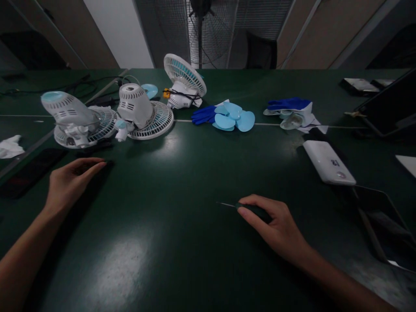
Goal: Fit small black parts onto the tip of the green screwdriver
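Note:
My right hand (276,221) is closed around the dark handle of a screwdriver (227,204), whose thin metal shaft points left just over the green table. At the left, my left hand (69,180) has thumb and fingertips pinched together low over the table. A small dark shape shows at those fingertips, too dim to name. Just beyond this hand lie two white fan heads with their motor housings, one at the far left (73,112) and another beside it (136,106), both face down on their grilles.
Farther back stands a third fan head (185,82), grille tilted up. Light-blue fan blades (234,116) lie by blue gloves (203,115); more gloves (289,105) are right of them. A white device (328,162) and a dark tablet (385,221) lie right, a black phone (30,171) left.

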Demonstrator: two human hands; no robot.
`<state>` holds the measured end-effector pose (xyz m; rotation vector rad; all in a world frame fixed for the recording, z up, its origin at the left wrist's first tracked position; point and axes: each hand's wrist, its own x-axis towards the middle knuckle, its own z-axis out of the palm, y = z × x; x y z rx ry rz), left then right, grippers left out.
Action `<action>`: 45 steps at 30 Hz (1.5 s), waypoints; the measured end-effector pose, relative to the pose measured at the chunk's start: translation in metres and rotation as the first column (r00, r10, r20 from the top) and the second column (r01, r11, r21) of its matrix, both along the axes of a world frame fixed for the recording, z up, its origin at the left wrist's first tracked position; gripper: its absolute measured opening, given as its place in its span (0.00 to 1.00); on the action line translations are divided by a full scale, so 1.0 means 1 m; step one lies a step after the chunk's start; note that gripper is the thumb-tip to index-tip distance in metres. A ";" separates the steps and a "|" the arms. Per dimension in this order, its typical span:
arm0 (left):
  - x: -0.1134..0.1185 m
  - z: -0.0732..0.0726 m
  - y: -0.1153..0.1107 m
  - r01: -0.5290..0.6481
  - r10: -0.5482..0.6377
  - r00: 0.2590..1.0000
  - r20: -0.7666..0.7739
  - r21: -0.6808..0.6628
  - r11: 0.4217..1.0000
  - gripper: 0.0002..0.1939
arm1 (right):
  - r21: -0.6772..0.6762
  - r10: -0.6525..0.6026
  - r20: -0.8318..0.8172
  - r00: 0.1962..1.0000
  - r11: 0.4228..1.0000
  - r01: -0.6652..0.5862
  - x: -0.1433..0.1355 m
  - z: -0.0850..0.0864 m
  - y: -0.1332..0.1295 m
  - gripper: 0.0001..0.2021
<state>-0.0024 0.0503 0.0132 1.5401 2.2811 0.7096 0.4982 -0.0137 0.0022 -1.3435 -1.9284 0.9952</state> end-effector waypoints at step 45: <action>0.230 -0.019 -0.053 0.805 -0.797 0.541 0.269 0.110 0.584 0.08 | 0.065 0.124 0.069 0.990 0.990 -0.129 0.007 -0.002 0.000 0.06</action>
